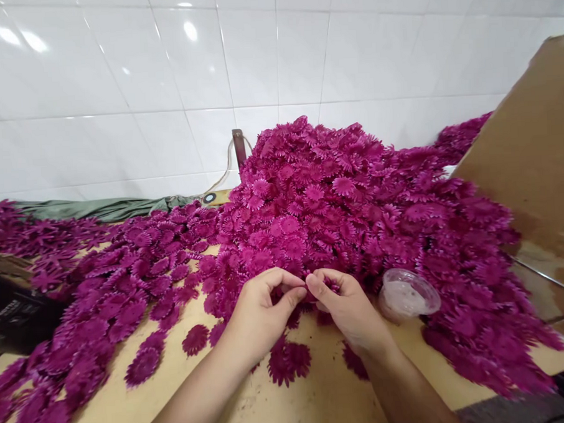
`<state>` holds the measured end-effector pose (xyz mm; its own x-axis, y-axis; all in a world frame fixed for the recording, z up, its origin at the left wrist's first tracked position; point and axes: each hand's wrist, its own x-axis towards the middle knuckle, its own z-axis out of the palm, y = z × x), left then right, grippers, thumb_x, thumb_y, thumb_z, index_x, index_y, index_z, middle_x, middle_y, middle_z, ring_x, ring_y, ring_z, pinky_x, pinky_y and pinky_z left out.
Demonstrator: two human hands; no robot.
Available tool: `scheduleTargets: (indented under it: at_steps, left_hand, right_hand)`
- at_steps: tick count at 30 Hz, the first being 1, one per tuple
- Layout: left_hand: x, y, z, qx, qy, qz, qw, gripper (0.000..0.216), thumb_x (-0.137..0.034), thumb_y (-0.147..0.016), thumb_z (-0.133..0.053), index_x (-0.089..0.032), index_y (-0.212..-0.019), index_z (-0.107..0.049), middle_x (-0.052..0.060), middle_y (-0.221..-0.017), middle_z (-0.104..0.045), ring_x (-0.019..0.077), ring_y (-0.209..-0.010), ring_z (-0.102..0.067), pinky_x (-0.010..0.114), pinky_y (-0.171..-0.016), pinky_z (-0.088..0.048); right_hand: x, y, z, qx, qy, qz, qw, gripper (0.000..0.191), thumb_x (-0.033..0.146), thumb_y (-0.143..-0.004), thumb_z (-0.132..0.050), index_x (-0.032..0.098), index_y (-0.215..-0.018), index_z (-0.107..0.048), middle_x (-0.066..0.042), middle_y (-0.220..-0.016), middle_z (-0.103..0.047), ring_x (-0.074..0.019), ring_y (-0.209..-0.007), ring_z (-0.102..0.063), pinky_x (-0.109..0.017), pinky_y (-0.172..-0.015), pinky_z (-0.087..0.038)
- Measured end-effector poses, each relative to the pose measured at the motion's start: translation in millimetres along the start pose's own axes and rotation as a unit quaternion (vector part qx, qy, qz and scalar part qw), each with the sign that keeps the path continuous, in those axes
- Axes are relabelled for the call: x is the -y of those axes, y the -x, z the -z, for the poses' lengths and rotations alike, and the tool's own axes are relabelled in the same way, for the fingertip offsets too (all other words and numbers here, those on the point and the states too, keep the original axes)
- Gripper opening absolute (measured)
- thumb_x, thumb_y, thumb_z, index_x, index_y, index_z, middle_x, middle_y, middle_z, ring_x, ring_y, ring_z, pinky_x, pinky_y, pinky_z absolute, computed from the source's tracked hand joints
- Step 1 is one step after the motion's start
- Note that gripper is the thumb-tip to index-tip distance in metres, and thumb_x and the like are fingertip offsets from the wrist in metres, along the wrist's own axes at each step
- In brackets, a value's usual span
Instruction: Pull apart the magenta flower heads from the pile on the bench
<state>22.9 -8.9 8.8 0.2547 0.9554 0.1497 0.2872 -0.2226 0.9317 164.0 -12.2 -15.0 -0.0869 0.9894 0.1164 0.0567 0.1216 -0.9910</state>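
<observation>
A big heap of magenta fabric flower heads [338, 203] covers the tan table [318, 397], thinning into a flat scatter of flowers [112, 294] toward the left. My left hand [261, 309] and my right hand [346, 305] meet at the heap's near edge, thumbs and fingertips pinched together on a magenta flower piece [308, 288] held between them. Both hands are closed around it, and most of the piece is hidden by the fingers. A few loose flowers [288, 361] lie on the table just below my wrists.
A small clear plastic cup [407, 293] lies tipped among the flowers, right of my right hand. A brown cardboard flap [536, 150] rises at the right. A white tiled wall [257, 63] runs behind, with a green cloth [104, 208] along it. A dark object [15, 313] sits at the left edge.
</observation>
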Motion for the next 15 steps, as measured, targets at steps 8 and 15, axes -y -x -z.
scheduleTargets:
  at_steps: [8, 15]
  left_hand:
    - [0, -2, 7, 0.05, 0.155, 0.102, 0.981, 0.022, -0.036, -0.07, -0.062, -0.015, -0.077, -0.059, 0.0, -0.067, -0.06, 0.0118, -0.063, -0.053, 0.024, -0.062, -0.042]
    - [9, -11, 7, -0.071, 0.137, 0.072, 0.985, 0.014, -0.028, -0.069, -0.059, -0.017, -0.062, -0.054, -0.003, -0.058, -0.054, 0.0106, -0.057, -0.049, 0.023, -0.059, -0.039]
  right_hand:
    - [10, 5, -4, 0.019, 0.05, 0.005, 0.999, 0.014, 0.029, -0.071, -0.057, 0.017, -0.07, -0.051, 0.005, -0.059, -0.042, -0.0085, -0.054, -0.036, -0.021, -0.05, -0.031]
    - [16, 12, -10, -0.017, 0.172, 0.093, 0.98, 0.023, 0.023, -0.073, -0.054, 0.019, -0.056, -0.04, 0.004, -0.057, -0.041, -0.01, -0.055, -0.039, -0.023, -0.052, -0.032]
